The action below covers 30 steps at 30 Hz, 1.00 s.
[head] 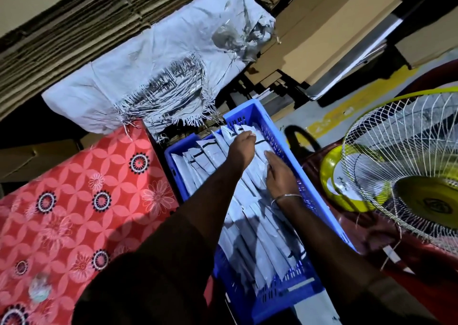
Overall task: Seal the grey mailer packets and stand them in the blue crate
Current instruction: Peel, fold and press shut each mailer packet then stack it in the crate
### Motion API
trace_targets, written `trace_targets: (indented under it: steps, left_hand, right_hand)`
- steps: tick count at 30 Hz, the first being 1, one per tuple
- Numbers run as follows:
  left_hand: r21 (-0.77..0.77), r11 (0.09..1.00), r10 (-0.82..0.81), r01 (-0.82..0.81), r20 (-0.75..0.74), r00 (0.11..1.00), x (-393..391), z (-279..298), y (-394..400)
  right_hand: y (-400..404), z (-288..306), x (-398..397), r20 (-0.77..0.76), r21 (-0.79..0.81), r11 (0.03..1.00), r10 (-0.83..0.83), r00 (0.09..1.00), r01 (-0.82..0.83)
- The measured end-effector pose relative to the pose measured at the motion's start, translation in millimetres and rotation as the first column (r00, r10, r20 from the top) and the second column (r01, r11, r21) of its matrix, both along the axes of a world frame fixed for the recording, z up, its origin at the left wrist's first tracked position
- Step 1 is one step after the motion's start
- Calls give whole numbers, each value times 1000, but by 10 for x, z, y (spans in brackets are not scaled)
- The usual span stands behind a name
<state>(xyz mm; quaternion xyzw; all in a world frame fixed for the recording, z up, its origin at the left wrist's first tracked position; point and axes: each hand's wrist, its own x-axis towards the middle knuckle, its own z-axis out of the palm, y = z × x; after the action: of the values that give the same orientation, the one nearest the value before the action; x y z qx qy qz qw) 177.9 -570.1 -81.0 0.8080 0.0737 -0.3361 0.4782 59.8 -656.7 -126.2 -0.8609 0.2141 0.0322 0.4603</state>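
Left hand [241, 148] pinches a far-end packet [247, 129] upright in the crate [329, 215]; right hand [278, 176], nearer (fingers flat), presses the row.

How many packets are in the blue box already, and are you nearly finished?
Lots of grey packets already stand packed in the blue crate; I can't count them. The left hand pinches one at the far end, and the right hand rests on the row. No loose packets are in view.

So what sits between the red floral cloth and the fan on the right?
In the head view, the blue crate packed with standing grey mailer packets, with the left hand and right hand on them.
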Motion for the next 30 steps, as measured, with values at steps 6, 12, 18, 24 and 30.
trace_targets:
  steps: [6,12,18,24,30]
  left_hand:
    - [-58,994,86,-90,-62,994,-122,-40,-15]
    - [-150,981,133,-126,35,991,-355,248,205]
    - [-79,996,53,-38,202,978,-707,679,905]
    - [-151,973,212,-174,292,932,-1348,925,2092]
    - [-146,934,356,-325,355,864,-1943,1067,3538]
  right_hand:
    - [-18,52,-4,-32,29,999,-18,999,19]
    - [65,368,-17,102,-70,997,44,994,-37]
    - [431,861,-10,210,-115,987,136,968,-114]
    - [1276,1285,-153,238,-117,948,317,918,-297]
    - [2499,1596,-496,247,-127,869,495,833,-478]
